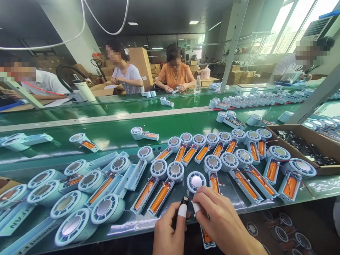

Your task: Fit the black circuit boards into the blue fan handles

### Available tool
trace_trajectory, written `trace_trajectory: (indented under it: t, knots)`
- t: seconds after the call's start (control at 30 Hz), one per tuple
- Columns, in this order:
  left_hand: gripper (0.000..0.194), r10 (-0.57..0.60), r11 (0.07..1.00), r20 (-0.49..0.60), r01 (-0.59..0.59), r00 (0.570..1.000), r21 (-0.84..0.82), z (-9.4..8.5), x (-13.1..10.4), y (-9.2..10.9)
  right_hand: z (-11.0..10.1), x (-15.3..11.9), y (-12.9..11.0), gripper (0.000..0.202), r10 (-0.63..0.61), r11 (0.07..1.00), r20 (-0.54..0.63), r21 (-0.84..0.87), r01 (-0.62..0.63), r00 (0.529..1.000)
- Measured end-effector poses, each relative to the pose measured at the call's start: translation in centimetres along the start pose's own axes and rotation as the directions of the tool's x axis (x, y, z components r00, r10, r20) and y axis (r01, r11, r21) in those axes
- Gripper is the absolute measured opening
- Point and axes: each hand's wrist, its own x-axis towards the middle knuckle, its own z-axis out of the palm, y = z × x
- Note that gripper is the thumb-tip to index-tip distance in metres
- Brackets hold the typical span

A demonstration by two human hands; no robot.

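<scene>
My left hand (171, 226) pinches a small black circuit board (185, 200) between thumb and finger, the thumb wearing a white finger cover. Close beside it, my right hand (219, 217) has its fingers pinched together, also with white covers; what they hold is too small to make out. Just beyond both hands lies a light-blue handheld fan (196, 181), its round head facing up. Its handle with an orange battery (207, 238) shows below my right hand, past the table's near edge. My hands hide the middle of it.
Several similar fans with open handles (162, 196) crowd the table. A cardboard box (325, 170) of black parts stands at right. Past it runs a green conveyor (180, 124) carrying more fans. Co-workers (175, 72) sit across. A metal post (233, 46) rises at right.
</scene>
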Motion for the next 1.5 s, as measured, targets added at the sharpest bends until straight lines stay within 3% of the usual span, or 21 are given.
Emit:
trace_trajectory:
  t: [0.23, 0.4, 0.6, 0.77, 0.9, 1.1, 1.2, 1.27, 1.4, 1.5]
  knots:
    - [0.031, 0.091, 0.995, -0.014, -0.09, 0.996, 0.044, 0.1, -0.1, -0.4, -0.5, 0.6, -0.7, 0.022, -0.03, 0.994, 0.068, -0.102, 0.037, 0.997]
    - [0.023, 0.267, 0.961, -0.079, -0.259, 0.96, 0.097, 0.4, -0.5, -0.3, -0.5, 0.5, -0.9, 0.024, -0.033, 0.988, 0.055, -0.149, 0.041, 0.998]
    - [0.024, 0.411, 0.895, 0.083, -0.419, 0.908, 0.153, -1.2, 0.3, -0.4, -0.8, 0.3, -0.2, 0.023, 0.05, 0.997, 0.166, 0.055, -0.06, 0.985]
    - [0.024, 0.486, 0.816, 0.276, -0.544, 0.829, 0.196, -2.6, 1.2, -0.4, -1.4, 0.4, 0.6, 0.026, 0.099, 0.965, 0.25, 0.211, -0.154, 0.963]
    - [0.022, 0.537, 0.782, 0.297, -0.598, 0.789, 0.175, -2.5, 1.6, 0.1, -2.2, 0.8, 0.9, 0.029, 0.032, 0.953, 0.306, 0.278, -0.121, 0.952]
    - [0.022, 0.592, 0.734, 0.297, -0.654, 0.749, 0.184, -2.1, 2.1, 0.1, -1.6, 0.5, 1.1, 0.025, 0.027, 0.956, 0.244, 0.278, -0.097, 0.969]
    - [0.022, 0.568, 0.748, 0.295, -0.631, 0.769, 0.204, -2.1, 2.0, -0.3, -1.2, 0.4, 1.0, 0.026, 0.037, 0.962, 0.21, 0.257, -0.092, 0.977]
    - [0.024, 0.514, 0.786, 0.287, -0.578, 0.808, 0.221, -2.2, 1.9, -0.4, -1.4, 0.5, 0.9, 0.025, 0.041, 0.956, 0.2, 0.276, -0.096, 0.979]
    - [0.028, 0.281, 0.917, 0.199, -0.324, 0.939, 0.233, -2.2, 1.4, -0.7, -2.7, 0.1, 1.1, 0.02, 0.091, 0.937, 0.09, 0.33, -0.116, 0.992]
    - [0.033, 0.109, 0.981, 0.066, -0.119, 0.992, 0.156, -1.9, 0.7, -0.8, -3.3, -1.3, 1.5, 0.02, 0.171, 0.961, -0.035, 0.227, -0.159, 0.985]
